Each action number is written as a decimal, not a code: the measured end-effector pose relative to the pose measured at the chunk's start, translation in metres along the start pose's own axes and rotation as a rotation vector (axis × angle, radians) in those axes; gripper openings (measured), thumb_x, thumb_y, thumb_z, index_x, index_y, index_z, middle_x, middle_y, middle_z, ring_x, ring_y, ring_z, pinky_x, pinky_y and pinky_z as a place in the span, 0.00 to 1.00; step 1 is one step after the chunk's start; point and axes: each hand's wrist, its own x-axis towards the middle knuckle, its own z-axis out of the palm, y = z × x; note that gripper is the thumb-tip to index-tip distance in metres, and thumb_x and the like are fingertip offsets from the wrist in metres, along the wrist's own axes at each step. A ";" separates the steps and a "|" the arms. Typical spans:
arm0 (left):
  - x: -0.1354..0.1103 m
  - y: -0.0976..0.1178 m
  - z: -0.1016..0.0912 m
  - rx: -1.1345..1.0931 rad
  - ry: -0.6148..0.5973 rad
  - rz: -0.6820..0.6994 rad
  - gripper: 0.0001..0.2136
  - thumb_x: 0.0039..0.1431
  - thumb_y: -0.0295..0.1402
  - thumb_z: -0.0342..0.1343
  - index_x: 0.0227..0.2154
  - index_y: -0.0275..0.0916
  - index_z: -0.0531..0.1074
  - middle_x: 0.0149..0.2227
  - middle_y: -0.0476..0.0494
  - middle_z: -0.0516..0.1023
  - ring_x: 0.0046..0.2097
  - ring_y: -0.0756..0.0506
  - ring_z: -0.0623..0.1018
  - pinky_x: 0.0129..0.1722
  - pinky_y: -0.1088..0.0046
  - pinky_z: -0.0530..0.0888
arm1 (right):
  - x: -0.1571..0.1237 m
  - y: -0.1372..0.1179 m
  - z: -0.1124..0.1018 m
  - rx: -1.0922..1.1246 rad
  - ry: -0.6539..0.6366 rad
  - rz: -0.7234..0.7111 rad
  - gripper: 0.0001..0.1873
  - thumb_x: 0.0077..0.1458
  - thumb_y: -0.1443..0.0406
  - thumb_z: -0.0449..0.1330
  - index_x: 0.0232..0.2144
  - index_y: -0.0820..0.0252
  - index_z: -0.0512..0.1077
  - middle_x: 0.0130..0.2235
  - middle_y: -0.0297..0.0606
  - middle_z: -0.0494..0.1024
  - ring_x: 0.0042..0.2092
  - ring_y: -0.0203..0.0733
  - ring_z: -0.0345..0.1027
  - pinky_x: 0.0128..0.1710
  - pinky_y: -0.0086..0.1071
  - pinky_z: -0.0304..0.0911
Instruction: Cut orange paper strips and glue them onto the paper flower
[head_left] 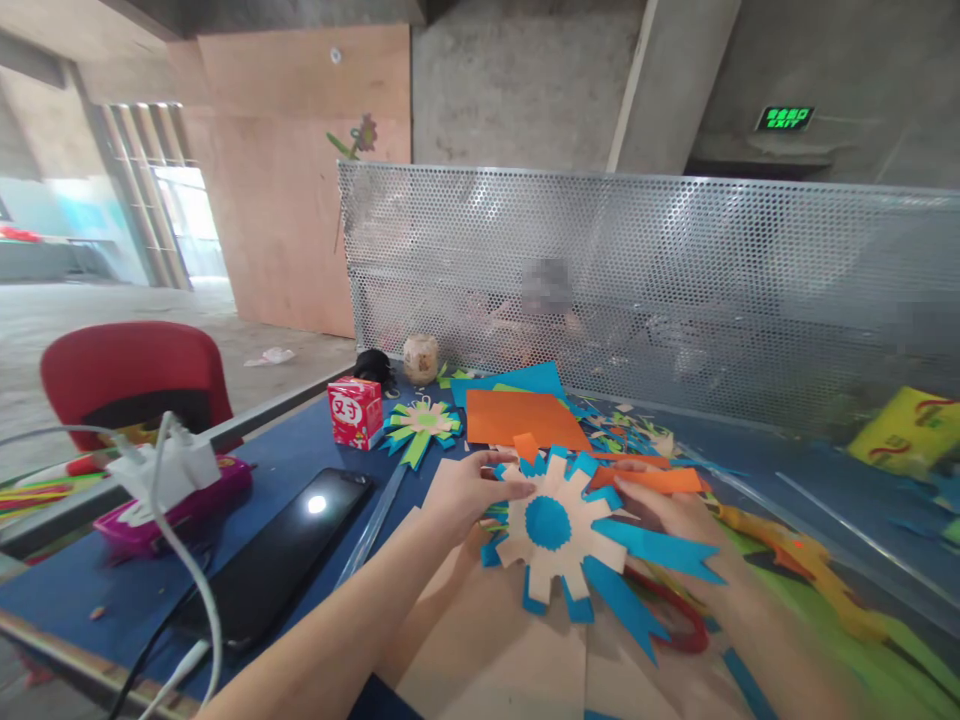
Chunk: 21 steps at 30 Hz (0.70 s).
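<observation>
Low and just right of centre in the frame, the left hand (471, 490) pinches a paper rosette (553, 524), the right hand's (651, 506) grip mostly hidden, seemingly mid-adjustment, the next move wanting steady support.

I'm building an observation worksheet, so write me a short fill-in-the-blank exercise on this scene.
At its centre, the paper rosette is coloured ____.
The lit sign shows the English word ____.
In this view, the smartphone lies ____ of the left hand.

Missing words: blue; EXIT; left.
</observation>
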 end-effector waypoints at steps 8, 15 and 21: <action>-0.001 0.001 -0.001 -0.025 -0.022 0.036 0.25 0.28 0.40 0.66 0.34 0.37 0.69 0.21 0.55 0.59 0.21 0.56 0.63 0.17 0.80 0.61 | 0.004 0.003 -0.007 -0.023 -0.141 0.030 0.10 0.39 0.62 0.63 0.29 0.54 0.71 0.35 0.35 0.77 0.41 0.46 0.70 0.41 0.40 0.65; -0.007 0.006 0.001 -0.118 -0.072 0.033 0.27 0.26 0.41 0.67 0.34 0.38 0.67 0.26 0.51 0.67 0.23 0.53 0.70 0.19 0.78 0.67 | 0.006 0.003 -0.006 -0.020 -0.211 0.021 0.12 0.35 0.63 0.66 0.27 0.57 0.72 0.31 0.35 0.77 0.35 0.41 0.71 0.36 0.34 0.68; -0.005 0.005 0.001 -0.078 -0.069 0.014 0.26 0.26 0.41 0.66 0.33 0.38 0.68 0.27 0.49 0.69 0.24 0.52 0.71 0.18 0.80 0.67 | 0.009 0.006 -0.010 -0.049 -0.186 0.022 0.14 0.35 0.64 0.65 0.30 0.58 0.72 0.31 0.37 0.77 0.33 0.42 0.72 0.33 0.33 0.69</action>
